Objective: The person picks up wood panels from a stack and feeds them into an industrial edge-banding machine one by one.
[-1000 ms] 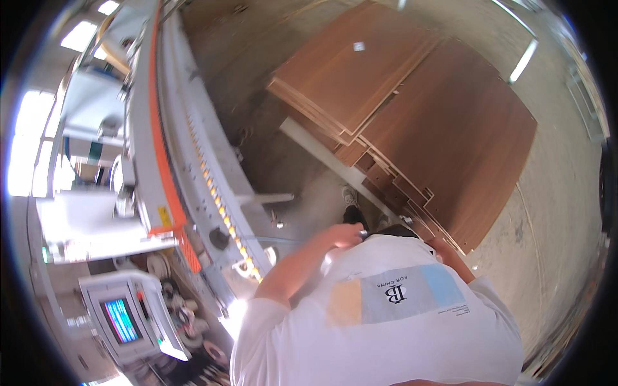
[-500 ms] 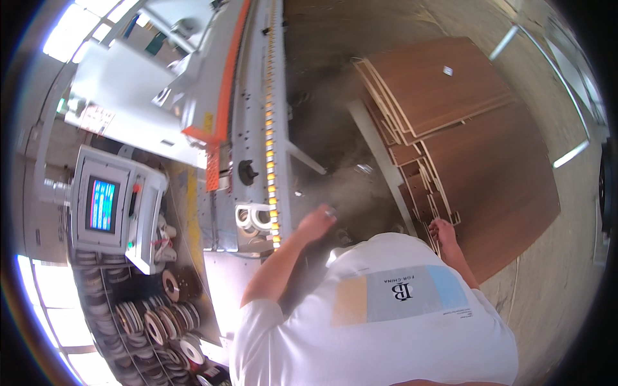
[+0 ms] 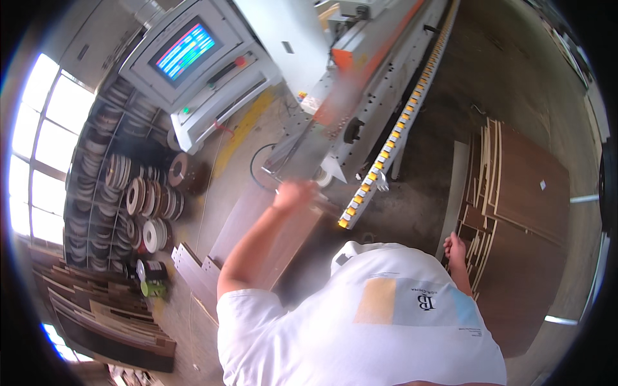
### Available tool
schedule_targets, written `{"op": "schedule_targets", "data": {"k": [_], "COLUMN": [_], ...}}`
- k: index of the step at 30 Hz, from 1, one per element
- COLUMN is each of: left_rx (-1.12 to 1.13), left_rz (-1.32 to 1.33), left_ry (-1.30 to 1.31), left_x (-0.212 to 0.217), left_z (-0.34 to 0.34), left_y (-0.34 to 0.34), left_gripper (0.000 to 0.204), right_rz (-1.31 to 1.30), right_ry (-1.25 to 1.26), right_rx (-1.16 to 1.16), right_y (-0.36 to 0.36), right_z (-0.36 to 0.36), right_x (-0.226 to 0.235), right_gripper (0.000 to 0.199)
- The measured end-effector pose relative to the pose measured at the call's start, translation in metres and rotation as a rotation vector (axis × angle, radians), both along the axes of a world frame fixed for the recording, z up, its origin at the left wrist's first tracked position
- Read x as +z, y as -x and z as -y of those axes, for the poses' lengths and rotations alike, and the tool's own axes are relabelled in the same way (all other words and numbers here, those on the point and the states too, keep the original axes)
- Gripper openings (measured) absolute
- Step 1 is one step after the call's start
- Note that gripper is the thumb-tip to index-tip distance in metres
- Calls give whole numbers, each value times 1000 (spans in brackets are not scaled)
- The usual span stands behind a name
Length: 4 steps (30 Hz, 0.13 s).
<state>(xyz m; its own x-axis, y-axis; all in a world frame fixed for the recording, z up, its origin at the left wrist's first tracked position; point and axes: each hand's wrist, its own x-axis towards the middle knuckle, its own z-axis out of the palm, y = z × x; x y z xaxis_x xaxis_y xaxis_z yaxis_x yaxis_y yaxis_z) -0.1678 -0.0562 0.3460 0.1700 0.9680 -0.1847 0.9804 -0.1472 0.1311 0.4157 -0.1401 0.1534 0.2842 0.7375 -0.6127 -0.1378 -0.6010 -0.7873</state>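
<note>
My left hand (image 3: 296,194) is stretched out at the near end of the edge-banding machine (image 3: 380,96), smeared by motion; its fingers cannot be made out. Just beyond it lies a blurred grey streak, and a thin dark hose (image 3: 253,168) loops beside it. Under my left forearm are brown panels (image 3: 293,241) set low. On the other side, my right hand (image 3: 454,248) is closed with curled fingers, beside the stack of brown boards (image 3: 524,180) and its narrow strips (image 3: 473,254). Whatever it may hold is hidden.
A control panel with a lit screen (image 3: 187,51) stands at upper left. Below it, a rack holds several rolls of edge banding (image 3: 138,193). Leaning boards (image 3: 109,321) are at lower left. The machine's roller rail (image 3: 402,122) runs away between me and the board stack.
My view has turned to the left, bringing the rack, leaning boards and low panels further in. My left hand has moved from the rail's near end to above the panels. The right hand stays by the stack.
</note>
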Motion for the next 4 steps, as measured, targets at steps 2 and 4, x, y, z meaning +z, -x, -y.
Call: {"op": "schedule_targets", "data": {"k": [2,4], "left_rx": [40,125], "left_rz": [-104,-167], "left_ry": [-253,-421], "left_x": [10,20], "left_z": [-29,-30], "left_y": [52,115], "left_gripper": [20,17], "right_rz": [79,125], "right_ry": [48,46], "right_rx": [166,284], "right_y": [2,9], "right_z": [9,55], "right_x": [-35,-40], "right_gripper": [39,39]}}
